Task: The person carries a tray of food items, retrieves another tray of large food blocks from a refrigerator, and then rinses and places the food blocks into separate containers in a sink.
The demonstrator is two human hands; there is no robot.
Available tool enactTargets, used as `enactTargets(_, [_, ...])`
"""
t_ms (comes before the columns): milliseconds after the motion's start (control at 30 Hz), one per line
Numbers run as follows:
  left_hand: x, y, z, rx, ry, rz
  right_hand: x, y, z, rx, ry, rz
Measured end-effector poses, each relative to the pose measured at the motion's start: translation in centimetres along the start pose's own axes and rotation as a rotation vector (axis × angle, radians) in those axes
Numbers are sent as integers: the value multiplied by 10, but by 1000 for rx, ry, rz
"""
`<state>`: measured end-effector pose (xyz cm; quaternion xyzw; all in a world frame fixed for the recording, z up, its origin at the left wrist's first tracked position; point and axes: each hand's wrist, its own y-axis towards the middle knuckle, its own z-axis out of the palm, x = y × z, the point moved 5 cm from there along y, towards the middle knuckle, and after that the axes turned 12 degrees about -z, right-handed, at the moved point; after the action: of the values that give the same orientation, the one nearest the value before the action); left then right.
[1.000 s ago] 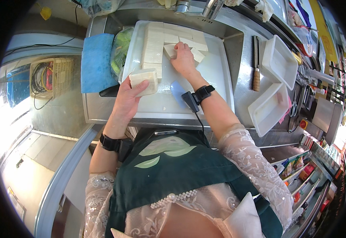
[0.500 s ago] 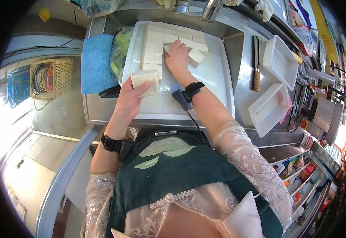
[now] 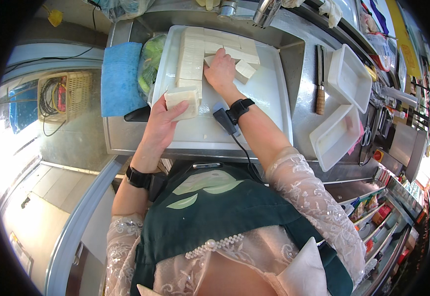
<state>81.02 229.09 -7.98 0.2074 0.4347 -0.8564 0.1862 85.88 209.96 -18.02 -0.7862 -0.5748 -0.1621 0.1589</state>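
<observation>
My left hand is closed round a white tofu block, thumb on its near face, held over the left part of a white tray. Farther up the tray, my right hand reaches in with its fingers closed on another tofu block, which they partly cover. To the right of those fingers a loose tofu piece lies at an angle. Rows of cut tofu fill the tray's far and left parts.
Left of the tray lie a bag of green vegetables and a folded blue towel. On the steel counter to the right are a wooden-handled knife and two white plastic tubs. A tap stands behind the tray.
Hardly anything differs. My right hand has shifted very slightly among the tofu, and the left keeps its hold on its block in nearly the same place.
</observation>
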Motion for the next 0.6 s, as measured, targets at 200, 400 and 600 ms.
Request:
enactTargets(200, [-2, -1, -3, -15, 5, 1, -6, -4, -10, 55, 91, -73])
enactTargets(400, [-1, -3, -4, -4, -21, -1, -25, -2, -32, 257, 364, -246])
enactTargets(600, [1, 1, -7, 0, -41, -19, -17, 7, -27, 263, 361, -560])
